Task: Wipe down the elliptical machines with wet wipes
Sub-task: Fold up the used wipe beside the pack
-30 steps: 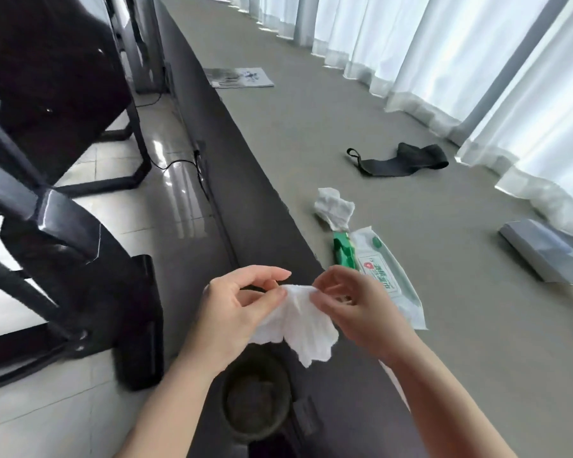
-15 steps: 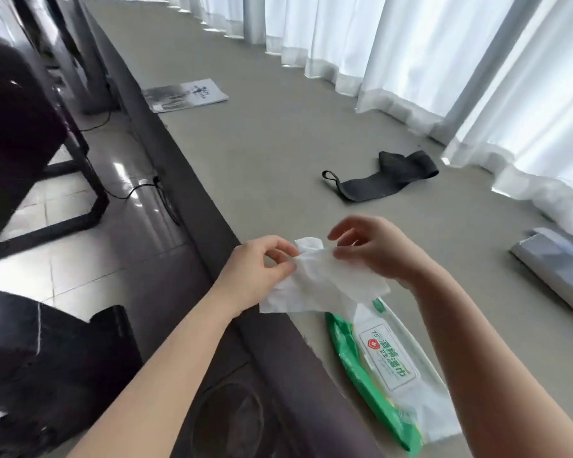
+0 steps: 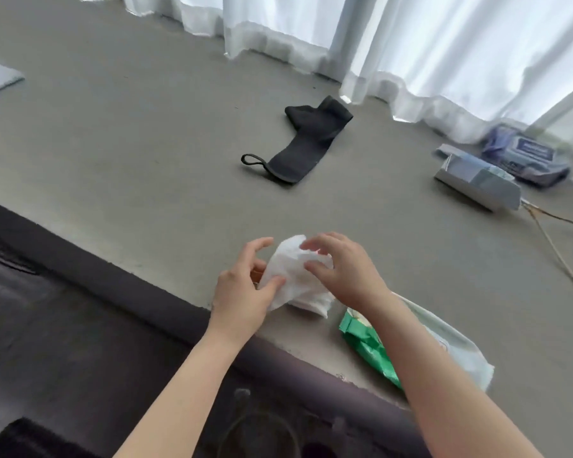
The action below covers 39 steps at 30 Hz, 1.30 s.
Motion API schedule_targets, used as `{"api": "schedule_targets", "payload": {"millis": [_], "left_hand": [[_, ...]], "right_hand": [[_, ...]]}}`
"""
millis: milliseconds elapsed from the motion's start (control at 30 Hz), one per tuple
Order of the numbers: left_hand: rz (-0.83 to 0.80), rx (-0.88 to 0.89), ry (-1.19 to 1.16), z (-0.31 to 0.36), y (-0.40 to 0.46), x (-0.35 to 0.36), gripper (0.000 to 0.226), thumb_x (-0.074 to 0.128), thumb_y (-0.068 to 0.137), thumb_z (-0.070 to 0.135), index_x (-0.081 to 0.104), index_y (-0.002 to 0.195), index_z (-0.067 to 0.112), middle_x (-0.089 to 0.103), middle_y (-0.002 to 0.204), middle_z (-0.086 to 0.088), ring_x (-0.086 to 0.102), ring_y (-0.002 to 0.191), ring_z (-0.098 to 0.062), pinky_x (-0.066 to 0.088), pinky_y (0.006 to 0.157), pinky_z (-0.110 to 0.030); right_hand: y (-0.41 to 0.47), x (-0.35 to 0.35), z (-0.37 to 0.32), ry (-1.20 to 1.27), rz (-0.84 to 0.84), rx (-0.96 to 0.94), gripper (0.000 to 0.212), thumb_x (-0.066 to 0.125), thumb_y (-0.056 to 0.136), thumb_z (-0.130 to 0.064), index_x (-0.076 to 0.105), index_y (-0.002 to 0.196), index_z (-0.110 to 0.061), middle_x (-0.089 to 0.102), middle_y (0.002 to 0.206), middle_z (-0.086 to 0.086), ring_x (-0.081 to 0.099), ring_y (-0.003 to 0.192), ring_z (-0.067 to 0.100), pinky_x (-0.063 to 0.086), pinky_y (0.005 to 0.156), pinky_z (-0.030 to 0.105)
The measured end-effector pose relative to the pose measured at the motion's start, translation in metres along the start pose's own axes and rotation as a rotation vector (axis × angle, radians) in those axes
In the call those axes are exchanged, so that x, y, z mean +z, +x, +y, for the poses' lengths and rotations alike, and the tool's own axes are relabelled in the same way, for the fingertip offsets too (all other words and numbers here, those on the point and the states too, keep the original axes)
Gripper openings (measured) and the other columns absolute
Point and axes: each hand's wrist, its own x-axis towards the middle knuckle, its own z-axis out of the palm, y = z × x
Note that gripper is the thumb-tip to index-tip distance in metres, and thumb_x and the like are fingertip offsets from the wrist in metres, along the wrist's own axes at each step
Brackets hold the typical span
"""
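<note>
Grey ledge (image 3: pixel 146 143): both hands bunch wipe (image 3: pixel 295 279), unoriented.

Grey carpeted floor (image 3: pixel 129 133); black fabric strap with loop (image 3: pixel 298 147), green-and-white wet wipe packet (image 3: pixel 377 352), grey flat box (image 3: pixel 477 183), white curtain hems (image 3: pixel 411 81) along far edge

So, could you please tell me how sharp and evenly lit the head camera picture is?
Head view: soft motion blur throughout; the curtains glow bright with daylight; the wipe between left hand and right hand looks washed out; straight edges bow from the wide lens.
</note>
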Motion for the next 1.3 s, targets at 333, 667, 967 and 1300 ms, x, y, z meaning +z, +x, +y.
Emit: {"api": "schedule_targets", "payload": {"millis": [333, 667, 967, 1300], "left_hand": [[-0.075, -0.053, 0.192, 0.034, -0.025, 0.004, 0.063, 0.079, 0.078, 0.041, 0.048, 0.132, 0.042, 0.062, 0.078, 0.015, 0.063, 0.076, -0.006, 0.055, 0.076, -0.034], [-0.094, 0.647, 0.607, -0.003, 0.016, 0.013, 0.069, 0.087, 0.055, 0.012, 0.060, 0.118, 0.019, 0.069, 0.113, -0.001, 0.055, 0.115, -0.019, 0.038, 0.105, -0.039], [-0.300, 0.550, 0.605, -0.016, 0.025, 0.020, 0.058, 0.058, 0.069, 0.027, 0.052, 0.127, 0.024, 0.068, 0.115, 0.011, 0.056, 0.108, -0.004, 0.016, 0.114, -0.022], [-0.060, 0.480, 0.610, 0.011, -0.005, 0.030, 0.054, 0.045, 0.065, 0.032, 0.045, 0.119, 0.033, 0.070, 0.087, 0.007, 0.067, 0.083, -0.020, 0.033, 0.082, -0.024]], "right_hand": [[-0.016, -0.044, -0.005, -0.196, 0.074, -0.071, 0.015, 0.064, 0.089, -0.014, 0.074, 0.098, -0.018, 0.068, 0.098, -0.004, 0.061, 0.093, 0.021, 0.044, 0.079, 0.032], [-0.030, 0.013, 0.010, -0.236, -0.121, -0.051, 0.044, 0.063, 0.085, -0.030, 0.055, 0.127, -0.019, 0.061, 0.124, -0.002, 0.056, 0.114, 0.024, 0.041, 0.089, 0.034], [-0.039, 0.036, 0.029, -0.218, 0.108, -0.183, 0.042, 0.058, 0.060, -0.022, 0.066, 0.101, -0.015, 0.065, 0.082, 0.000, 0.061, 0.068, 0.026, 0.049, 0.058, 0.031], [-0.038, 0.017, 0.021, -0.244, 0.147, -0.346, 0.039, 0.059, 0.046, -0.017, 0.063, 0.085, -0.017, 0.059, 0.059, -0.004, 0.055, 0.050, 0.024, 0.035, 0.049, 0.025]]}}
